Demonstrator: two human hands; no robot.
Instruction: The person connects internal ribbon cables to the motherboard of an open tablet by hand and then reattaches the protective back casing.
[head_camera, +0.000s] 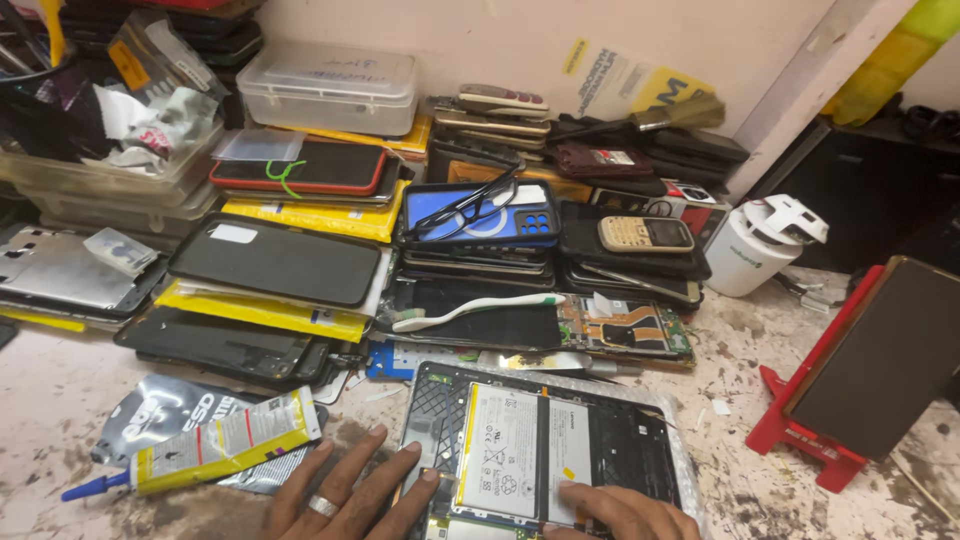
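1. The opened tablet (545, 450) lies flat on the table (60, 390) at the bottom centre of the view, back cover off, its white battery pack (505, 450) facing up. It sits directly under and between the person's two hands.
2. Its long axis runs left to right across the view, slightly skewed; the near edge runs off the bottom of the frame.
3. The left hand (345, 490), with a ring on one finger, lies open and flat, fingers spread. Most of it rests on the table just left of the tablet, and the fingertips nearest the tablet touch its left edge and lower left corner. It grips nothing.
4. The right hand (620, 512) rests on the lower right part of the tablet, one fingertip pressing beside the battery pack. It appears to hold nothing.
5. Both hands touch the tablet; the right lies more fully on it.
6. A yellow glue tube (215, 445) with a blue nozzle lies just left of the left hand, apart from it.
7. Hidden: both wrists, the right hand's palm and remaining fingers, and the tablet's near edge are cut off. Whether the right hand is curled is unclear.
8. Behind the tablet, stacked phones (480, 225) and a bare circuit board (625, 330) crowd the table.
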